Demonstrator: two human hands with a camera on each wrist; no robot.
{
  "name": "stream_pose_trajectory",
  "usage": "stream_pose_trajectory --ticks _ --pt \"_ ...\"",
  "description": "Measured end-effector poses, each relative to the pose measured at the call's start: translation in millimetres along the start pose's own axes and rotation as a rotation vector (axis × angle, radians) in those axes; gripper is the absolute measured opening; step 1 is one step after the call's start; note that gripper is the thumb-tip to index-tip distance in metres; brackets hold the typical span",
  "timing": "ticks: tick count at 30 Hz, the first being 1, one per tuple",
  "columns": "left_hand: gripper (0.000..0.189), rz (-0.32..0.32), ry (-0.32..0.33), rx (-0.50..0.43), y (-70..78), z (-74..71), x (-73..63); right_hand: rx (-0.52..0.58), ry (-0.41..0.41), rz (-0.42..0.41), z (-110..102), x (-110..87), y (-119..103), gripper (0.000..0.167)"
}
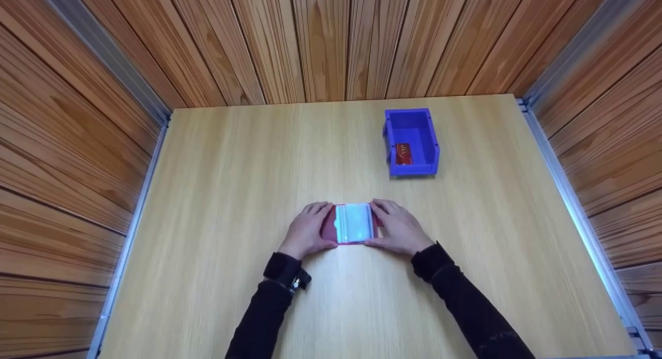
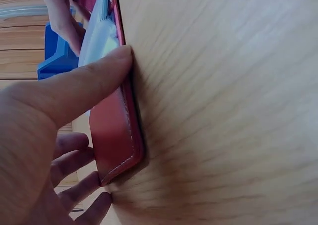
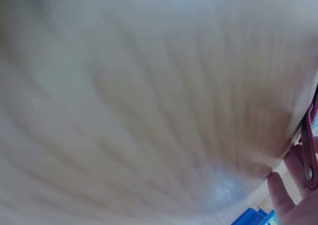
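A red leather card holder (image 1: 328, 228) lies spread open on the table in front of me, its clear plastic sleeves (image 1: 356, 223) facing up. My left hand (image 1: 309, 229) grips its left part, the thumb over the near edge and the fingers along the far side; white stitching shows on the cover (image 2: 112, 135) in the left wrist view. At the right end, my right hand (image 1: 397, 227) holds it between thumb and fingers. A strap (image 3: 308, 150) with a metal snap sticks out by the right fingers. The right palm hides part of that end.
Beyond the hands, to the right, stands a blue-purple open-front bin (image 1: 412, 168). Inside it lies a small dark red packet (image 1: 403, 153) with gold lettering. Wood-panelled walls (image 1: 320, 43) and metal rails (image 1: 579, 193) border the wooden table (image 1: 248, 157).
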State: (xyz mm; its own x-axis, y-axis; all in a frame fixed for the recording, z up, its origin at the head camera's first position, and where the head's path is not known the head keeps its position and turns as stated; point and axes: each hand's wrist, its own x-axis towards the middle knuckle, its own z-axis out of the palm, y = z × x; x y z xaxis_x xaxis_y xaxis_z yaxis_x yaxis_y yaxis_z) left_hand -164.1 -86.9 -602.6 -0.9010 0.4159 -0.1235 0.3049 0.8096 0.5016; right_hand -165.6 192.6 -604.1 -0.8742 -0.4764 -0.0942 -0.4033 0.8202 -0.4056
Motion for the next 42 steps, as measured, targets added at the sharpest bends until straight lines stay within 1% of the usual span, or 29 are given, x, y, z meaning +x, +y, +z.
stream_pose_trajectory --ticks 3,11,18,21,26,30,36,42 --pt "0.102 -0.001 0.001 -0.01 -0.2 -0.7 -0.3 -0.014 0.009 -0.008 0.2 -0.3 -1.0 0.103" --pt "0.102 0.006 0.013 -0.033 -3.9 0.7 -0.3 -0.043 0.049 -0.073 2.2 -2.2 -7.7 0.092" --pt "0.102 0.004 -0.001 -0.027 -4.0 0.4 0.2 -0.072 0.082 -0.108 2.0 0.8 -9.2 0.085" --pt "0.102 -0.002 -0.003 -0.027 -4.0 0.2 0.3 -0.054 0.067 -0.114 0.5 2.5 -8.4 0.086" --pt "0.102 -0.008 -0.003 -0.034 -4.0 0.0 0.1 -0.02 0.006 -0.098 -2.7 6.9 -7.4 0.097" --pt "0.102 -0.003 -0.004 -0.034 -3.1 0.2 -0.3 -0.021 -0.011 -0.1 -4.3 10.4 -8.1 0.1" --pt "0.102 0.003 0.002 -0.034 -3.3 1.1 -0.4 -0.006 -0.009 -0.112 -7.6 11.0 -11.4 0.098" --pt "0.103 0.01 0.011 -0.034 -4.4 0.5 0.2 0.034 0.034 -0.129 -9.7 11.7 -15.0 0.097"
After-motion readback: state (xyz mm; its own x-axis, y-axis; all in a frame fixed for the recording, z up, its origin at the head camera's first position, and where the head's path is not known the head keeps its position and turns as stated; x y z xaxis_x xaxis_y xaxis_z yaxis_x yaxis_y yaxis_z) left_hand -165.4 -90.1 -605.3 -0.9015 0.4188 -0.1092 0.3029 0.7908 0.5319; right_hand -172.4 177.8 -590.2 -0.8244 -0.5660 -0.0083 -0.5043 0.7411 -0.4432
